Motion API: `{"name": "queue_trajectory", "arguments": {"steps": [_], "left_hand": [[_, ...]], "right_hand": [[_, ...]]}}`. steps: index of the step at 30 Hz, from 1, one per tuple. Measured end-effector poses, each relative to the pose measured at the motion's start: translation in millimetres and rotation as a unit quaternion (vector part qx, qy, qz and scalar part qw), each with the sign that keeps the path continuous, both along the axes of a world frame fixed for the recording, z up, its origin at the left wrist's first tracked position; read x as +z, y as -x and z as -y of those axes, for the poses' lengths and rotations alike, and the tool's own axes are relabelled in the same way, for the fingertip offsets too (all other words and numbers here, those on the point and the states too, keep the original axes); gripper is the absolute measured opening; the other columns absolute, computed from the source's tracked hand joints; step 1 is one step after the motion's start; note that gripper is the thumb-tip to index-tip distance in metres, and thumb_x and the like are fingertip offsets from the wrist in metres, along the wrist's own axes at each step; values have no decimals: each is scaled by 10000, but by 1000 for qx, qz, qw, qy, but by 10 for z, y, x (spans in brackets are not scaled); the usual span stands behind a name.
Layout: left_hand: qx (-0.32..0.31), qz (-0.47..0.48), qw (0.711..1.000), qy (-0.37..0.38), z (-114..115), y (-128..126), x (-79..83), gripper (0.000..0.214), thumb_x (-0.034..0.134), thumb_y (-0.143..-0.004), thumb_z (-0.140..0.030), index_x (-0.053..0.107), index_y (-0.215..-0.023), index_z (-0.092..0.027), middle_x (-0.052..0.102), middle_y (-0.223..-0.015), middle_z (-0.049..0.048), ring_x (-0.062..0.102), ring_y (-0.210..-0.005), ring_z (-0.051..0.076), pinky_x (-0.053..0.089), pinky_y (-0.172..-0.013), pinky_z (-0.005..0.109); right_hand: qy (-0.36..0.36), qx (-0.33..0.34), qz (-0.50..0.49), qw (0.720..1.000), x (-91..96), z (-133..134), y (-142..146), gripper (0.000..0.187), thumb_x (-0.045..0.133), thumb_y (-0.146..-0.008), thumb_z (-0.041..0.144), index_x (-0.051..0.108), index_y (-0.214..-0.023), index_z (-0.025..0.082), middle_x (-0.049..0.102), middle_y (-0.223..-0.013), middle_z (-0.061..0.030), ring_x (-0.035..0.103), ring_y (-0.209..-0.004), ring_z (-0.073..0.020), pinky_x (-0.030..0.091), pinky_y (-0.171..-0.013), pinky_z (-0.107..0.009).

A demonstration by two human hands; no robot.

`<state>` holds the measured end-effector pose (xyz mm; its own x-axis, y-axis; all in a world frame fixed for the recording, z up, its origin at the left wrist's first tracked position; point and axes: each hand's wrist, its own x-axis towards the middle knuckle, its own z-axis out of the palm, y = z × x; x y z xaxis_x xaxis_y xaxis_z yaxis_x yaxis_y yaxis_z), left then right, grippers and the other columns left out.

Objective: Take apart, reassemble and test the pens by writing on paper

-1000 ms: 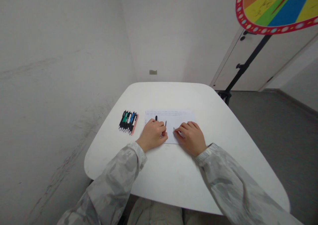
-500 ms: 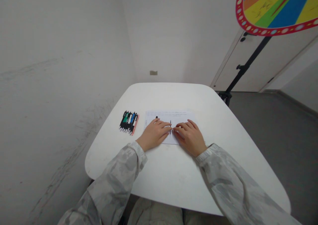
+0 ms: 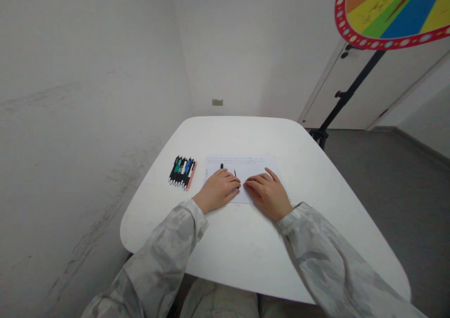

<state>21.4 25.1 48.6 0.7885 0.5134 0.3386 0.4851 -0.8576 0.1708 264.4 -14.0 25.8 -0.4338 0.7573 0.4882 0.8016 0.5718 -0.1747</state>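
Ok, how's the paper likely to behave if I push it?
Likely floppy: the paper looks thin and flat. It may slide easily if free, as the table looks smooth. It could crease or catch near the left hand and right hand, which lie over it.

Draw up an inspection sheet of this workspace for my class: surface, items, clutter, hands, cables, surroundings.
Surface: white table with rounded corners.
Items: printed sheet of paper; thin dark rod, possibly a pen refill; black piece, partly hidden by the left hand.
Clutter: pens, lined up left of the paper.
Hands: left fingers over the rod, grip unclear; right hand over the paper, contents hidden.
Cables: nothing seen.
Surroundings: scuffed pale wall; door; multicoloured wheel on a black stand.
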Motion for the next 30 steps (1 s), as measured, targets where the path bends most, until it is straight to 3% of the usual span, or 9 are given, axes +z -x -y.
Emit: {"name": "queue_trajectory", "arguments": {"steps": [11, 13, 17, 20, 25, 30], "left_hand": [[11, 26, 1000, -9, 2, 58, 51, 218, 584, -1097, -277, 752, -1231, -237, 780, -1301, 61, 683, -1232, 249, 475, -1158, 476], [56, 59, 997, -12, -39, 113, 40, 230, 588, -1098, -302, 742, -1251, -229, 771, -1331, 68, 683, -1243, 253, 493, -1145, 475], [222, 138, 965, -8, -164, 258, -76, 283, 520, -1121, -325, 710, -1299, -214, 737, -1410, 91, 674, -1303, 266, 500, -1171, 480], [287, 112, 951, 2, -246, 352, -216, 353, 429, -1136, -284, 659, -1382, -180, 677, -1510, 128, 639, -1377, 291, 478, -1213, 516], [280, 37, 959, -16, -275, 413, -374, 408, 411, -1123, -270, 603, -1469, -171, 596, -1600, 182, 588, -1453, 319, 385, -1278, 599], [269, -1, 963, -19, -249, 407, -376, 475, 418, -1058, -134, 597, -1495, -188, 598, -1602, 171, 596, -1444, 322, 360, -1281, 617]], "right_hand": [[-29, -11, -74, 997, 44, 2, -53, 242, 570, -1052, 227, 768, -1174, 295, 813, -1168, -58, 708, -1112, -276, 398, -1239, -590], [-36, -21, -101, 994, 58, -22, -115, 249, 562, -1044, 238, 763, -1187, 278, 800, -1193, -78, 701, -1136, -290, 414, -1225, -595], [-32, -44, -131, 990, 38, -107, -309, 321, 519, -1057, 292, 728, -1293, 230, 756, -1313, -142, 672, -1252, -334, 481, -1165, -593], [-10, -32, -125, 992, -42, -163, -462, 440, 569, -1041, 390, 664, -1425, 197, 692, -1455, -188, 630, -1369, -369, 481, -1191, -606], [58, -32, -89, 994, -214, -198, -605, 676, 591, -1034, 567, 511, -1605, 215, 579, -1619, -195, 558, -1492, -393, 446, -1250, -627], [74, -27, -68, 995, -272, -200, -606, 729, 583, -1032, 620, 486, -1627, 211, 586, -1612, -204, 565, -1487, -404, 453, -1238, -647]]}}
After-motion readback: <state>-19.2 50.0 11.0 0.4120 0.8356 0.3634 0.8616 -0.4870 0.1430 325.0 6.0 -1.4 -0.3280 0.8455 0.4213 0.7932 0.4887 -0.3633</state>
